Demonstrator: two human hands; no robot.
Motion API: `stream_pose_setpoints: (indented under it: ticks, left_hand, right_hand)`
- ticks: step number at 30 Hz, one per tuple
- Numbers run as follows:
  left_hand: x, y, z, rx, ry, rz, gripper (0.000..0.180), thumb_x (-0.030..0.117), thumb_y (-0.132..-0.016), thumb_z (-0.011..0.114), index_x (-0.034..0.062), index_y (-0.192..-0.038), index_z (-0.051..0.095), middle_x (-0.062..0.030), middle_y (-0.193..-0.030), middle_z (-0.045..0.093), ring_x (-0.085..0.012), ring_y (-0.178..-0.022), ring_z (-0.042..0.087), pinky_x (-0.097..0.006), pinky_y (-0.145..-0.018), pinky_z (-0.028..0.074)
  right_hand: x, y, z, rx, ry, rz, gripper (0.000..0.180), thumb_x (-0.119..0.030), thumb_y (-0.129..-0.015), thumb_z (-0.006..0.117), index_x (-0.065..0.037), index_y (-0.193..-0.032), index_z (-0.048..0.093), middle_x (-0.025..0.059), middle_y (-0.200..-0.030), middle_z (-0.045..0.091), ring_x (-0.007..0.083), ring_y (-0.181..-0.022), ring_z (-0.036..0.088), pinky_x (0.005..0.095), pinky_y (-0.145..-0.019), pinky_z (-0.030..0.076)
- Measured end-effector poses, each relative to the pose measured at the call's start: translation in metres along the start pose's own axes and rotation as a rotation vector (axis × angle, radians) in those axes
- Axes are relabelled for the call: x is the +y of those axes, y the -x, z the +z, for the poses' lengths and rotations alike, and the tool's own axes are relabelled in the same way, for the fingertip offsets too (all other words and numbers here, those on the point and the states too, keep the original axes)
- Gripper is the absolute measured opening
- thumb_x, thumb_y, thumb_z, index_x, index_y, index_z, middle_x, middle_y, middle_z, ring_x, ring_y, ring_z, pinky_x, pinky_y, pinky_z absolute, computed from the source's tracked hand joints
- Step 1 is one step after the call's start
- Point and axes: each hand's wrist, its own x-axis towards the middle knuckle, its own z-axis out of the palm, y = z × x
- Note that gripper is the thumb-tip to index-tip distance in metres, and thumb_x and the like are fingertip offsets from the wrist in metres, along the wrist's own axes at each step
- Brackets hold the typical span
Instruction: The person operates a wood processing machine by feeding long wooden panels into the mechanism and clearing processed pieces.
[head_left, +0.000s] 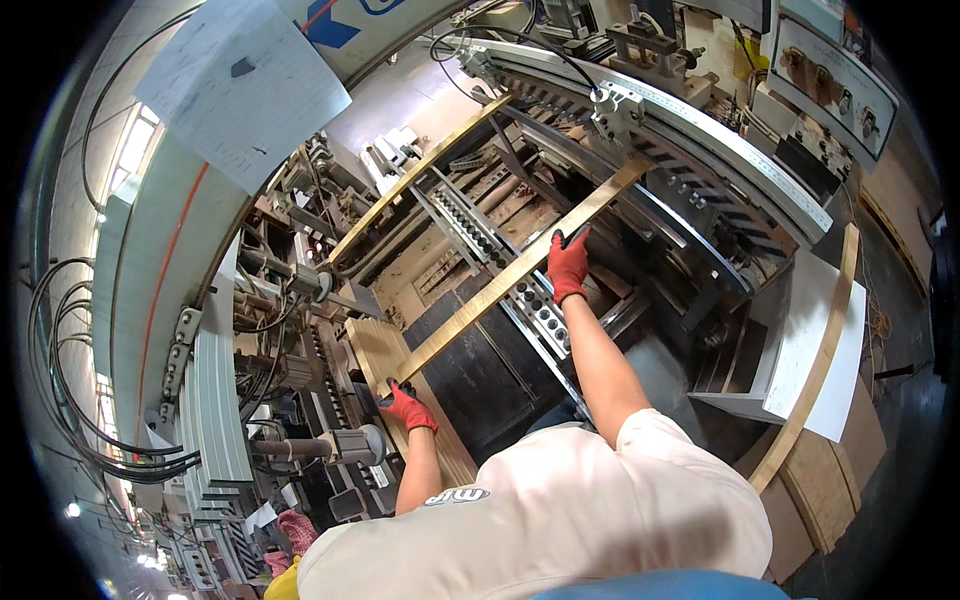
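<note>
A long, narrow wooden strip [500,284] runs diagonally across the machine bed, from near left to far right. My left hand [408,408], in a red glove with dark fingertips, is closed on its near left end. Farther along, my right hand [568,264], gloved the same way, grips the strip's near edge with the thumb toward the top. Part of the fingers of each hand is hidden by the strip or the glove. Several wooden strips [437,437] lie side by side next to my left hand. Another wooden strip [425,172] lies on the machine's far left side.
Rails with dark rollers [540,318] cross the bed under the held strip. A metal beam [720,128] with clamps bounds the far right. Cylinders with round pads [372,445] jut in at left. One wooden strip [815,375] leans over a white panel [835,330] at right.
</note>
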Motion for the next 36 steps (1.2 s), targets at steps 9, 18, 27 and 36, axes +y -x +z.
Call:
stream_pose_setpoints:
  ticks: [9, 18, 27, 36]
  left_hand:
    - [0.068, 0.054, 0.003, -0.038, -0.022, 0.067, 0.047, 0.018, -0.08, 0.074, -0.0023, -0.116, 0.051, -0.0106, -0.108, 0.062, -0.0207, -0.09, 0.06, -0.035, -0.081, 0.048]
    - [0.01, 0.015, 0.012, 0.012, 0.071, -0.068, 0.069, 0.026, -0.07, 0.084, -0.0033, -0.12, 0.048, -0.0166, -0.115, 0.056, -0.0254, -0.103, 0.054, -0.036, -0.092, 0.043]
    - [0.011, 0.025, 0.005, 0.024, 0.109, -0.013, 0.065, 0.019, -0.072, 0.082, -0.0054, -0.122, 0.047, -0.0156, -0.114, 0.056, -0.0227, -0.101, 0.055, -0.034, -0.091, 0.044]
    - [0.063, 0.038, -0.007, -0.029, 0.105, -0.076, 0.058, 0.01, -0.074, 0.08, -0.001, -0.12, 0.047, -0.0103, -0.108, 0.055, -0.0163, -0.093, 0.055, -0.028, -0.08, 0.048]
  right_hand:
    - [0.007, -0.005, 0.002, 0.035, -0.013, -0.038, 0.078, -0.039, -0.087, 0.057, -0.004, -0.145, 0.02, 0.0256, -0.113, 0.06, 0.0402, -0.1, 0.059, 0.048, -0.083, 0.046]
    - [0.006, -0.017, 0.007, -0.112, -0.408, -0.018, 0.077, -0.019, -0.082, 0.059, 0.009, -0.141, 0.019, 0.0304, -0.13, 0.047, 0.0387, -0.119, 0.05, 0.0423, -0.101, 0.038]
    - [-0.006, 0.049, -0.004, -0.045, 0.209, -0.241, 0.074, -0.031, -0.085, 0.057, 0.006, -0.14, 0.025, 0.0283, -0.11, 0.06, 0.0414, -0.1, 0.059, 0.0479, -0.084, 0.046]
    - [-0.011, 0.057, -0.004, -0.012, 0.23, -0.242, 0.073, -0.031, -0.085, 0.059, 0.005, -0.14, 0.028, 0.0266, -0.106, 0.062, 0.0404, -0.097, 0.06, 0.0472, -0.083, 0.047]
